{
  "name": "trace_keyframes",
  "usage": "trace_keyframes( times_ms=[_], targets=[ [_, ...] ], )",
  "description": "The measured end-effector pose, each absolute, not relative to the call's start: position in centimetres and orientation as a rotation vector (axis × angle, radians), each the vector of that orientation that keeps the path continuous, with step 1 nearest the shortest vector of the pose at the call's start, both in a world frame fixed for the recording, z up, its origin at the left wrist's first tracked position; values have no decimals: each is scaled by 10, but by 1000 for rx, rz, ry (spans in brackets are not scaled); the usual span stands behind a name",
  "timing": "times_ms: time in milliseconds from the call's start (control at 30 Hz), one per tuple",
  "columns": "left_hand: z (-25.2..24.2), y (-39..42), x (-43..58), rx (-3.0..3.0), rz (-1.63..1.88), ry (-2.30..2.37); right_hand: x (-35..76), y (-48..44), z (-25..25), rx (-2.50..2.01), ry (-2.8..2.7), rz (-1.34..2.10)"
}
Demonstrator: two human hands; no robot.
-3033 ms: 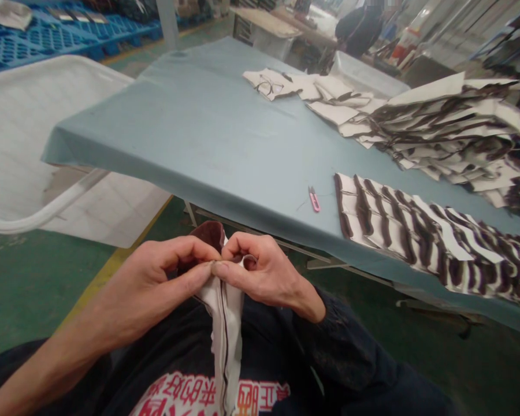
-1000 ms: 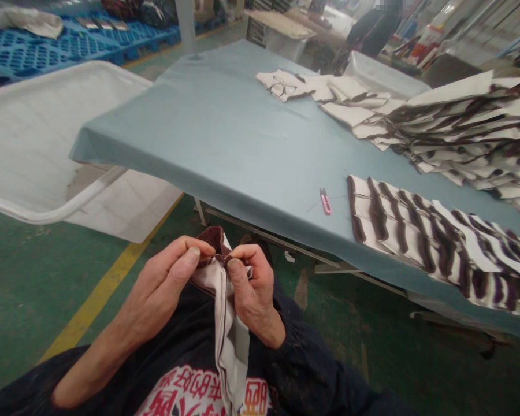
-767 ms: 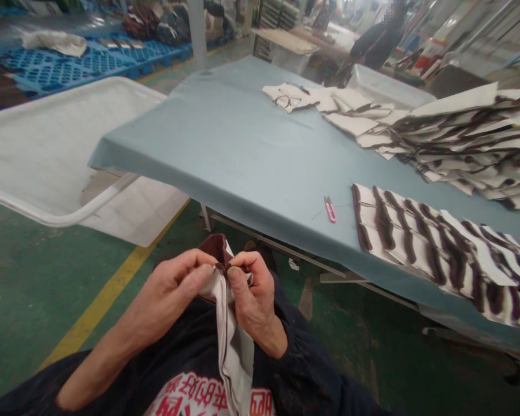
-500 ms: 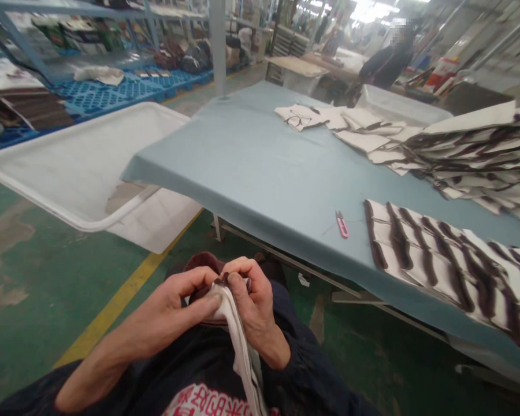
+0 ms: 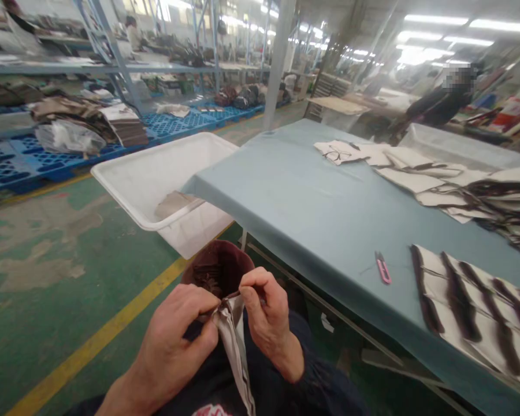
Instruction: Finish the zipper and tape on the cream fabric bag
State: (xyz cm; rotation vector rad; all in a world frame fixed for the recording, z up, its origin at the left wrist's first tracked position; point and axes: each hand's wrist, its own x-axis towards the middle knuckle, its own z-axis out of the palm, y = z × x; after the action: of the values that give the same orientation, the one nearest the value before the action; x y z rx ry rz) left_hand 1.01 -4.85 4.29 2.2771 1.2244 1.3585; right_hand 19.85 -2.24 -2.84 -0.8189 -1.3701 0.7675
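Observation:
Over my lap, a folded white fabric piece with a dark brown edge [image 5: 233,332] hangs down from both hands. My left hand [image 5: 179,332] pinches its top edge between thumb and forefinger. A short way to the right, my right hand [image 5: 266,315] pinches the other end of that brown edge, so the top is stretched between them. Just beyond my fingers, a dark red bucket-like container [image 5: 238,263] has dark brown pieces inside. The lower end of the fabric runs out of the picture.
Pink thread snips [image 5: 383,268] lie on the blue-covered table [image 5: 281,190]. Rows of white and brown pieces [image 5: 463,300] are at the right, a larger pile [image 5: 450,179] behind them, with eyeglasses [image 5: 338,153]. A white tub [image 5: 169,173] stands left. A person [image 5: 437,101] is far back.
My view has tilted up and turned left. My hands have drawn apart along the fabric's brown edge, and the red container shows more fully.

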Motion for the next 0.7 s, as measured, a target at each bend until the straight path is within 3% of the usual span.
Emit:
trace_keyframes(
  times_ms=[233,400,700],
  targets=[
    [44,-66,16,2239,1344,1319,203,-24,-30,-888,-1382,806],
    [28,-69,2,1837,1196,1481,223,-21,-42,-1248,-1182,952],
    [-2,-64,-15,1305,1048,1358,213,-63,-64,-1260,-1154,1318]
  ],
)
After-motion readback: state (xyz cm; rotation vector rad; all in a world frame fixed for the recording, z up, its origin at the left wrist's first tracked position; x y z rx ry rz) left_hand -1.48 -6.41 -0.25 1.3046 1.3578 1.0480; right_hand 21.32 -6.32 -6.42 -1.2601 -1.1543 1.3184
